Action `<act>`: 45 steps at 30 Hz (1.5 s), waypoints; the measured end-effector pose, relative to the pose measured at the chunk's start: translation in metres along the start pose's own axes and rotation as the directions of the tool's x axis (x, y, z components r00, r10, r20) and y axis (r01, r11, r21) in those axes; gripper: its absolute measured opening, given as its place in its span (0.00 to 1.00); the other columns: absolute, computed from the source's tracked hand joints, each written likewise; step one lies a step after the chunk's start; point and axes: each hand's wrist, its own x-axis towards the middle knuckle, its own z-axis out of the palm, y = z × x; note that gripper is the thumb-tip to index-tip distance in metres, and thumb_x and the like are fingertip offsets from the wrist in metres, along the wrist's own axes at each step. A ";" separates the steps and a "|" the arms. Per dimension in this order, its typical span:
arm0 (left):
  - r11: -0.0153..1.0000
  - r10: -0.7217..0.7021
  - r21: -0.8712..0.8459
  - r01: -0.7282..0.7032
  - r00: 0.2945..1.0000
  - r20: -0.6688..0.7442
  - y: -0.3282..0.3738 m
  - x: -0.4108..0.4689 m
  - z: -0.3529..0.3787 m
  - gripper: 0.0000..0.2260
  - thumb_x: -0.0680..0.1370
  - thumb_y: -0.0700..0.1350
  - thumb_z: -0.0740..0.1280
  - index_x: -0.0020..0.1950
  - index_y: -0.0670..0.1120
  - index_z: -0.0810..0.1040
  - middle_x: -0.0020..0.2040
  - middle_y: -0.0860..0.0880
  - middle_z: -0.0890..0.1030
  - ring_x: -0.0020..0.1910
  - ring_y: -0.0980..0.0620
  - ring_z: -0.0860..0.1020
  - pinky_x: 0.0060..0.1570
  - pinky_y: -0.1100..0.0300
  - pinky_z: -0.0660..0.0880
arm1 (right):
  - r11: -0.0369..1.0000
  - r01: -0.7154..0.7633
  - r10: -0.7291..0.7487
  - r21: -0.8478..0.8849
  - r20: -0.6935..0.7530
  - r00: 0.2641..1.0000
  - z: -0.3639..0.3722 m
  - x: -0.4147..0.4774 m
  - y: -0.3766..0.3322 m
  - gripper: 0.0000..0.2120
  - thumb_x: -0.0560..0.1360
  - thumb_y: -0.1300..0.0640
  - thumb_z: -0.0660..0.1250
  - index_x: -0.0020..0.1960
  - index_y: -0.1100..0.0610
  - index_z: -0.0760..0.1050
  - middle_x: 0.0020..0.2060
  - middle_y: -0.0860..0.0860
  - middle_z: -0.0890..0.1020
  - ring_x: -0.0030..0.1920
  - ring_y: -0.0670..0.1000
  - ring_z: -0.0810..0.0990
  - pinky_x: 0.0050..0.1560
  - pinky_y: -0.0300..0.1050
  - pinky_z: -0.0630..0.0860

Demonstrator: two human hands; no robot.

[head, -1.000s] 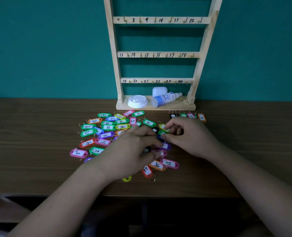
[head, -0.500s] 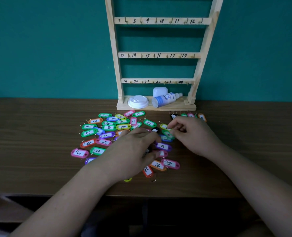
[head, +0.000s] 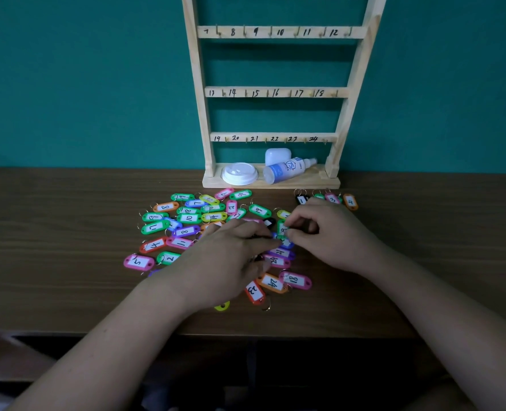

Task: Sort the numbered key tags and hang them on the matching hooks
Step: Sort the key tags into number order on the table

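Several coloured numbered key tags lie scattered on the wooden table in front of a wooden hook rack with rows numbered 7 to 24; its hooks are bare. A short row of tags numbered 1 to 4 lies at the rack's right foot. My left hand rests palm down on the middle of the pile, fingers stretched toward a blue tag. My right hand is curled, fingertips pinching at a green tag next to it. What lies under the hands is hidden.
On the rack's base lie a white plastic lid, a small white case and a spray bottle on its side. A teal wall stands behind. The table's near edge runs under my forearms.
My right hand shifted slightly up and back within the pile's right edge, still fingering tags there. My left hand stayed on the pile, barely moving.
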 end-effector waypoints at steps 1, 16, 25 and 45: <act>1.000 -0.001 -0.016 0.001 1.000 0.006 -0.001 -0.001 0.000 0.21 0.85 0.59 0.62 0.79 0.63 0.69 0.76 0.63 0.67 0.77 0.58 0.60 0.66 0.52 0.63 | 1.000 -0.005 0.005 -0.011 -0.007 1.000 0.001 0.001 0.000 0.06 0.80 0.50 0.72 0.57 0.44 0.83 0.48 0.38 0.76 0.46 0.36 0.76 0.41 0.31 0.67; 0.998 0.029 -0.064 -0.027 0.999 0.018 -0.004 -0.009 -0.005 0.22 0.84 0.58 0.64 0.79 0.65 0.69 0.77 0.65 0.65 0.77 0.60 0.60 0.75 0.48 0.63 | 0.998 0.063 -0.063 -0.014 -0.002 0.998 0.006 0.002 -0.004 0.14 0.85 0.58 0.64 0.62 0.44 0.83 0.55 0.40 0.76 0.54 0.40 0.77 0.51 0.40 0.75; 0.971 0.007 -0.236 -0.035 0.993 -0.116 -0.017 -0.012 -0.014 0.14 0.83 0.50 0.68 0.69 0.59 0.80 0.66 0.62 0.77 0.68 0.61 0.71 0.66 0.62 0.71 | 0.996 0.077 -0.079 -0.054 -0.039 0.996 0.008 0.004 -0.008 0.15 0.84 0.62 0.62 0.62 0.48 0.82 0.57 0.41 0.77 0.58 0.40 0.76 0.57 0.42 0.76; 0.947 -0.189 -0.274 0.170 0.981 -0.043 -0.036 -0.008 -0.010 0.25 0.83 0.42 0.61 0.78 0.60 0.66 0.75 0.58 0.73 0.75 0.56 0.68 0.73 0.42 0.66 | 0.993 0.111 -0.112 -0.031 -0.016 0.994 0.020 0.016 -0.019 0.19 0.83 0.65 0.63 0.69 0.48 0.77 0.62 0.41 0.84 0.63 0.39 0.80 0.64 0.44 0.79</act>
